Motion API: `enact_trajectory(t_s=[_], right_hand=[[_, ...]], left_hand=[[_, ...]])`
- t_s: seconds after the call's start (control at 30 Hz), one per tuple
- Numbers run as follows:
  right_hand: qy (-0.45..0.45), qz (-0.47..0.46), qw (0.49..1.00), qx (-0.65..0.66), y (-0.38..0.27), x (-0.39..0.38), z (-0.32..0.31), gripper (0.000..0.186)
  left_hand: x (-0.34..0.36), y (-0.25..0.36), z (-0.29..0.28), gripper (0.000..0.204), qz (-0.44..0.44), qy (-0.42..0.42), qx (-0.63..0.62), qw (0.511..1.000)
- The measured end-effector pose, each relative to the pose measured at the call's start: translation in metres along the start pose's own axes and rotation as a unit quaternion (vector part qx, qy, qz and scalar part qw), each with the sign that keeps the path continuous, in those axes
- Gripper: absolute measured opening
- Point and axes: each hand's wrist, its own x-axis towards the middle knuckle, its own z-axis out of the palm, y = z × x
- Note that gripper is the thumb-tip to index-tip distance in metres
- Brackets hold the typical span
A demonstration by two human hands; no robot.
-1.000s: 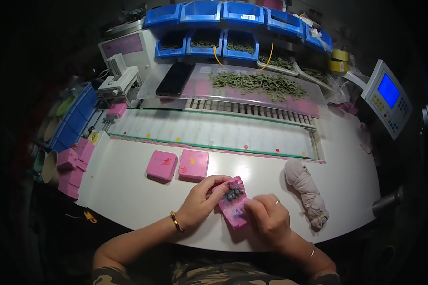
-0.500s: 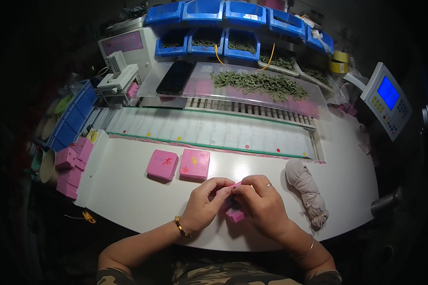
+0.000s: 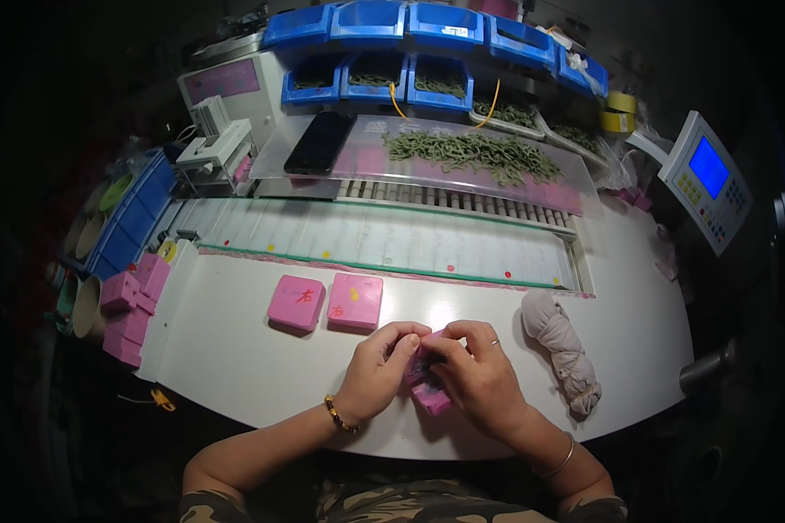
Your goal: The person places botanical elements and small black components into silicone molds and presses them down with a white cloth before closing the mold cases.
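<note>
White counter (image 3: 235,366): left hand (image 3: 377,370) and right hand (image 3: 484,383) both pinch a pink block (image 3: 431,402) near its far end. Uneven finger pressure could make it slip.

Pink block (image 3: 432,402), dark patches (image 3: 422,370) on face, slanted, partly hidden, in left fingers (image 3: 402,350), right fingers (image 3: 447,349) touching.

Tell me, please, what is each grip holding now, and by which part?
The left grip holds a pink block by its far left side. The right grip is at its far end; whether it also holds there cannot be told.
</note>
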Motion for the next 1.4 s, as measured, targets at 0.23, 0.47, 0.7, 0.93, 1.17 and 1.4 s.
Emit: enact_trajectory(t_s=[0.23,0.47,0.7,0.93,1.17,1.4], right_hand=[[0.022,-0.006,0.999,0.027,0.004,-0.008,0.007,0.023],[0.034,-0.032,0.999,0.019,0.007,-0.010,0.007,0.019],[0.034,-0.060,0.998,0.000,0.007,-0.013,0.009,0.020],[0.022,-0.074,0.997,0.005,0.007,-0.023,0.015,0.021],[0.168,0.030,0.979,0.115,0.013,-0.002,-0.005,0.018],[0.152,0.278,0.818,0.480,0.052,0.028,-0.025,0.015]], left_hand=[[0.003,-0.003,0.001,0.027,-0.051,0.012,-0.022,0.998],[0.006,-0.006,0.002,0.029,-0.063,-0.002,-0.053,0.997],[0.008,-0.009,0.004,0.031,-0.044,-0.004,-0.061,0.997],[0.010,-0.009,0.003,0.033,-0.062,0.018,-0.079,0.995],[0.005,-0.007,0.015,0.023,0.020,0.067,0.062,0.996],[0.013,0.011,0.018,0.034,0.474,0.012,0.328,0.817]])
